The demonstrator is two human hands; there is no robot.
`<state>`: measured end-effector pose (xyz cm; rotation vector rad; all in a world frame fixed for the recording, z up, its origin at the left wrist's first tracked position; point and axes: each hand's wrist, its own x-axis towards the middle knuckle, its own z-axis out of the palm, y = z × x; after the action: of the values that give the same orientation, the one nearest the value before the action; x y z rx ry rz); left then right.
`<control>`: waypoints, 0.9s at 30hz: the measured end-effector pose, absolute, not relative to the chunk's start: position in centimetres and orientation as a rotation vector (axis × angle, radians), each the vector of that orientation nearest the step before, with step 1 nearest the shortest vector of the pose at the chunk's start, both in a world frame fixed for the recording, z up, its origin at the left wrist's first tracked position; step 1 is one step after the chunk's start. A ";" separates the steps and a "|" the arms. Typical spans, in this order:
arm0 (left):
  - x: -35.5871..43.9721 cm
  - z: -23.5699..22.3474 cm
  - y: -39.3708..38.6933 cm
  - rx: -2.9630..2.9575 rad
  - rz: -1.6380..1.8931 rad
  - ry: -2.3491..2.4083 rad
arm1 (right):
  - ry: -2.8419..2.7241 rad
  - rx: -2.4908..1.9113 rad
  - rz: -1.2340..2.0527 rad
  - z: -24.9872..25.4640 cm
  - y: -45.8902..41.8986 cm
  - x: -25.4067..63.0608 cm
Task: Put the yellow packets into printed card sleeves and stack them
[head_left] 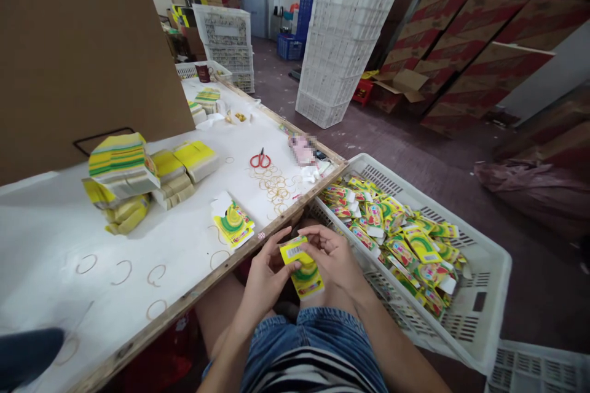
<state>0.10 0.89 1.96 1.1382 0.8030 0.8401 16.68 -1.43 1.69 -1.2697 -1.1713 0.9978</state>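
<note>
Above my lap, a small yellow and green box (308, 275) with a barcode panel is held between both hands. My left hand (268, 270) grips its left side, thumb across the front. From the right, my right hand (334, 258) pinches its upper end near the barcode. On the table edge close by lies a small stack of flat yellow cartons (233, 221). At my right stands a white plastic crate (479, 270) that holds a heap of similar yellow boxes (396, 227).
Bundled flat cartons (122, 163) sit on the white table (184, 276). Red-handled scissors (260, 159) and loose rubber bands (274, 187) lie nearby. A large cardboard sheet (83, 43) rises at the left. Stacked white crates (343, 49) and cardboard boxes (483, 18) stand beyond.
</note>
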 end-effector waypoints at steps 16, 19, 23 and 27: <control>0.0 1.7 1.1 1.184 0.983 0.843 | -1.014 -1.224 1.028 1.8 -1.4 15.9; 0.0 2.1 1.1 1.196 1.009 0.849 | -0.991 -1.225 1.027 1.8 -1.3 15.9; -0.1 2.1 1.1 1.211 1.056 0.872 | -0.950 -1.212 1.004 2.2 -1.5 15.7; -0.4 2.1 1.0 1.168 1.090 0.861 | -1.008 -1.189 1.047 2.6 -1.6 15.8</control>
<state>-0.38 0.97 2.12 1.1681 0.8611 1.0899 15.77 -1.63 2.55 -1.1892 -1.0081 1.0469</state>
